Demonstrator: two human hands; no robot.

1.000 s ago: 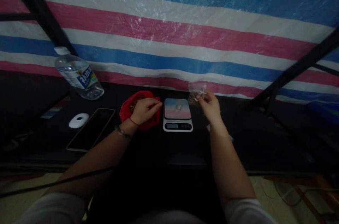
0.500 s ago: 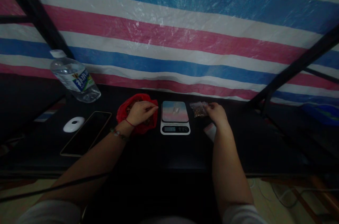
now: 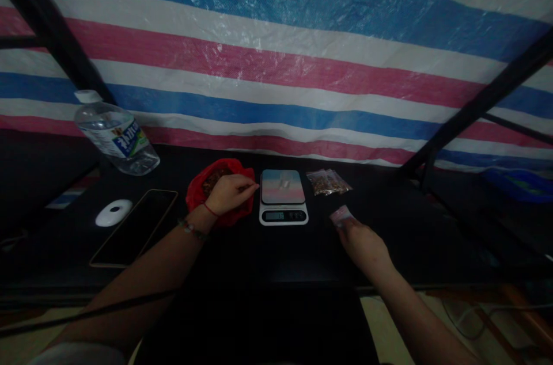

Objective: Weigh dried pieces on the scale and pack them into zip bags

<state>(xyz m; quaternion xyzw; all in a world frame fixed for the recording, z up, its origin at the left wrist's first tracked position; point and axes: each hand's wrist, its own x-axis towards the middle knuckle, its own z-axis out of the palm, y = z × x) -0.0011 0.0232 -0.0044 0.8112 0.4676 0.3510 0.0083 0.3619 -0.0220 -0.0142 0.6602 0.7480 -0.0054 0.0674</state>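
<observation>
My left hand [image 3: 228, 194] rests on a red plastic bag [image 3: 203, 183] holding brown bits, fingers pinched together and pointing at a small digital scale [image 3: 283, 197]. Whatever the fingers pinch is too small to see. The scale's platform looks bare. My right hand [image 3: 362, 243] lies on the dark table, fingertips touching a small pile of clear little bags [image 3: 342, 215]; whether it grips one is hidden. Two filled little bags [image 3: 328, 182] of brown bits lie right of the scale, apart from both hands.
A water bottle [image 3: 113, 138] lies tilted at the back left. A white round device [image 3: 113, 212] and a dark phone [image 3: 136, 227] sit left of the red bag. A striped tarp [image 3: 276, 65] hangs behind the table [image 3: 432, 227], with black frame bars [image 3: 466, 117] on both sides.
My right hand lowered a filled little bag beside the scale, let go, and drew back to the pile of clear bags. My left hand stayed on the red bag.
</observation>
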